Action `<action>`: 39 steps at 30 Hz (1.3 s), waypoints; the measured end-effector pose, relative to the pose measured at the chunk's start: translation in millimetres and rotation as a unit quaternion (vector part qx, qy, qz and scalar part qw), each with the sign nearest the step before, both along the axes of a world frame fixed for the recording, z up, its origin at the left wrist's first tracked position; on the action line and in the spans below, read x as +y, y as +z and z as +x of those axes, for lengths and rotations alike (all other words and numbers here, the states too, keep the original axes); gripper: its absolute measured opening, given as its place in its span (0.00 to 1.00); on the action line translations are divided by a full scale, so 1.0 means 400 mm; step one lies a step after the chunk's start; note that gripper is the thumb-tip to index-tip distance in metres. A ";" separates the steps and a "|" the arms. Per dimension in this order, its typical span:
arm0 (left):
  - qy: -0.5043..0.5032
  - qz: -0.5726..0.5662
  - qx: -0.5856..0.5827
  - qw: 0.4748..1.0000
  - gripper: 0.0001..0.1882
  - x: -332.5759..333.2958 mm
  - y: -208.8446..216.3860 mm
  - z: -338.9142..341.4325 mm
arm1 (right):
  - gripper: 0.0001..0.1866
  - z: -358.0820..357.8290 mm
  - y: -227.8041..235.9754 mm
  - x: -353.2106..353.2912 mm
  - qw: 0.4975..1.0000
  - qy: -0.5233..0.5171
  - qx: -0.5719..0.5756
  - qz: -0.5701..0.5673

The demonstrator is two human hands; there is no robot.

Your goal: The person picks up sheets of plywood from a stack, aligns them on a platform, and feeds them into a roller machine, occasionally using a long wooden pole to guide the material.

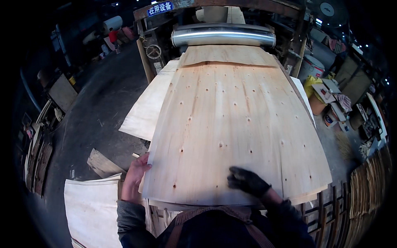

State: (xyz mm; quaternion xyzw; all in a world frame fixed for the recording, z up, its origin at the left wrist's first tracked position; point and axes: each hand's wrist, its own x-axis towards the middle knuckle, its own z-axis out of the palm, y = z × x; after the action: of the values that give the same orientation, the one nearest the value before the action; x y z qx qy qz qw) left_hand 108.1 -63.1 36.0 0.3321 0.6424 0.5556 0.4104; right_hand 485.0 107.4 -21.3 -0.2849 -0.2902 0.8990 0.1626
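Note:
A wide sheet of pale wood veneer (223, 124), dotted with knots, lies in front of me on top of other sheets. Its far end, overlapped by a shorter veneer piece (231, 56), reaches a shiny metal roller (223, 35). At the sheet's near left edge is my bare left hand (137, 170), its fingers partly extended with the tips against the edge. My right hand (248, 182) wears a dark glove and is over the sheet's near part, slightly blurred. Its fingers are loosely bent and apart, with nothing visible in them; whether it touches the wood is unclear.
Another pale sheet (151, 103) sticks out at the left. More veneer (93, 211) is stacked at lower left. A metal frame with a handwheel (153, 51) surrounds the roller. Buckets (328, 120) and veneer stacks (368, 184) stand right. A person in red (113, 36) is far left.

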 end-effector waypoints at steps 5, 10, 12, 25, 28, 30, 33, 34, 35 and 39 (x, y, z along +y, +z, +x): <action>0.029 0.080 -0.071 0.994 0.32 0.004 0.065 0.006 | 0.18 0.150 0.022 -0.197 0.995 -0.072 0.010 -0.073; 0.030 0.156 -0.125 0.979 0.32 0.006 0.128 0.010 | 0.10 0.228 -0.128 -0.257 0.974 -0.120 0.125 -0.146; 0.028 0.164 -0.127 0.978 0.30 0.004 0.134 0.012 | 0.07 0.213 -0.069 -0.264 0.991 -0.114 0.053 -0.043; 0.030 -0.037 0.161 0.986 0.24 -0.015 -0.125 -0.023 | 0.06 0.129 0.094 -0.194 0.902 -0.290 -0.042 0.316; 0.034 -0.008 0.078 0.996 0.26 0.009 -0.050 -0.008 | 0.11 0.097 0.105 -0.042 0.914 -0.352 0.021 0.201; 0.070 -0.034 0.156 0.985 0.27 0.007 -0.089 -0.013 | 0.11 0.057 0.135 0.058 0.929 -0.340 -0.004 0.146; 0.085 -0.084 0.330 0.937 0.29 0.007 -0.140 -0.009 | 0.07 0.013 0.094 0.215 0.963 -0.231 0.088 0.108; 0.081 -0.100 0.373 0.919 0.29 -0.005 -0.158 -0.002 | 0.07 -0.027 0.087 0.258 0.963 -0.230 0.083 0.116; 0.076 -0.116 0.414 0.900 0.29 -0.016 -0.184 0.002 | 0.07 -0.069 0.086 0.295 0.962 -0.232 0.076 0.125; 0.085 -0.130 0.439 0.885 0.30 -0.050 -0.203 0.040 | 0.07 -0.214 0.059 0.507 0.952 -0.261 0.043 0.153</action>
State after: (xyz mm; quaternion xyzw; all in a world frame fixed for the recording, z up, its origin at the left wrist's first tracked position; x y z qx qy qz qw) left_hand 124.2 -83.0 -45.2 0.4298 0.8491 0.2972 0.0767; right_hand 399.5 310.2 2.1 -0.2834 -0.3322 0.7813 0.4459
